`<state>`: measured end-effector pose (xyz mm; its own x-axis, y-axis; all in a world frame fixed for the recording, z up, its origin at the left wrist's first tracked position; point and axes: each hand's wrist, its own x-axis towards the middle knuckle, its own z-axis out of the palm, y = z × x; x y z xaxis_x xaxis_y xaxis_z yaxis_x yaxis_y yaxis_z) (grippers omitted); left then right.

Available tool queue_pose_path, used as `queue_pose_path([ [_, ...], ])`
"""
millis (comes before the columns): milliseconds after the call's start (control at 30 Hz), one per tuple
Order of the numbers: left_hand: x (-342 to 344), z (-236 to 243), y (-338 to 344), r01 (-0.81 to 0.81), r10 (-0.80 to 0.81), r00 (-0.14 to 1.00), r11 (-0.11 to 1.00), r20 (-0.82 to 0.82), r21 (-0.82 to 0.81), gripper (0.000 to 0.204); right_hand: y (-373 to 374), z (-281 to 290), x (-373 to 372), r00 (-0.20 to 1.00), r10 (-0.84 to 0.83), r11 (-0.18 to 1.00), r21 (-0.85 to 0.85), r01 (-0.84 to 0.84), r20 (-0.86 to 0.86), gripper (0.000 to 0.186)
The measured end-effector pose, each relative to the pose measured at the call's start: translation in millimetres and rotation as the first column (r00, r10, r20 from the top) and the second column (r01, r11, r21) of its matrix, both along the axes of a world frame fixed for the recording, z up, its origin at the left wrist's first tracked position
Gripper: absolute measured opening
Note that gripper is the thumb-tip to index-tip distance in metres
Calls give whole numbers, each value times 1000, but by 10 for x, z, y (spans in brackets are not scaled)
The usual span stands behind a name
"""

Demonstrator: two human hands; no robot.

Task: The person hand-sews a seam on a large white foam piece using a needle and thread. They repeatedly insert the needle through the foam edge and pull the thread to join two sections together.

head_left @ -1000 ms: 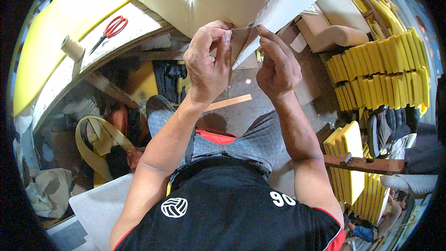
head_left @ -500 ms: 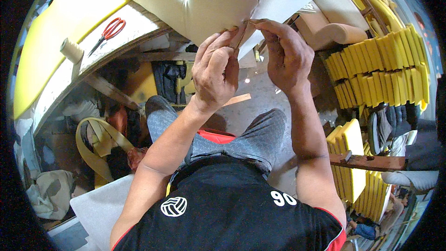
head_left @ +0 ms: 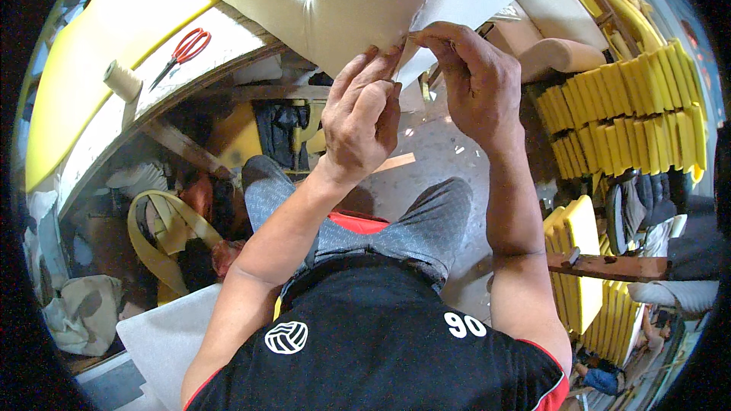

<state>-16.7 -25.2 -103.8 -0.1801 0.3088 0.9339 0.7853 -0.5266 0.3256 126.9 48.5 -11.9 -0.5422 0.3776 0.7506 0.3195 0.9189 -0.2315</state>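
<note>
A cream cloth cover (head_left: 358, 0) hangs down in front of me, and a stitched seam (head_left: 428, 1) runs along it to its lower corner. The fingers of my left hand (head_left: 358, 122) are closed on the cloth edge at this corner. My right hand (head_left: 481, 80) is beside it, thumb and forefinger pinched at the seam on what looks like a thin needle (head_left: 412, 35). Its far end is too small to follow. On the bench to the left lie red-handled scissors (head_left: 183, 53) and a cone of pale thread (head_left: 122, 81).
Yellow foam (head_left: 76, 68) covers part of the curved bench (head_left: 221, 38). Stacks of yellow foam pads (head_left: 624, 91) stand at the right, near a beige cushioned piece (head_left: 560, 57). Lower left are a yellow strip loop (head_left: 145, 240) and a grey sheet (head_left: 164, 327). A wooden bar (head_left: 632, 266) juts in at right.
My right hand has shifted slightly right and up, its fingertips still pinched by the seam. My left hand keeps hold of the cloth edge. The whole view has shifted a little.
</note>
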Motion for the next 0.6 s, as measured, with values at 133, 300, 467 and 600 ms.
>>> queue_pose_path([
  [133, 23, -37, -16, 18, -18, 1000, 999, -3, -39, 10, -8, 61, 9, 999, -4, 999, -32, 5, 39, 14],
  [300, 29, -108, 2, 21, -22, 1000, 999, -15, -34, 11, -8, 91, -9, 999, 6, 999, -50, -4, 45, 13],
  [467, 47, -78, -38, 27, -27, 1000, 997, -1, -71, 12, -52, -76, -24, 998, -50, 999, 2, 50, -49, 13],
  [600, 48, -77, -25, 18, -19, 1000, 998, -16, -66, 12, -20, -217, -11, 995, -23, 995, 92, 32, -95, 15],
])
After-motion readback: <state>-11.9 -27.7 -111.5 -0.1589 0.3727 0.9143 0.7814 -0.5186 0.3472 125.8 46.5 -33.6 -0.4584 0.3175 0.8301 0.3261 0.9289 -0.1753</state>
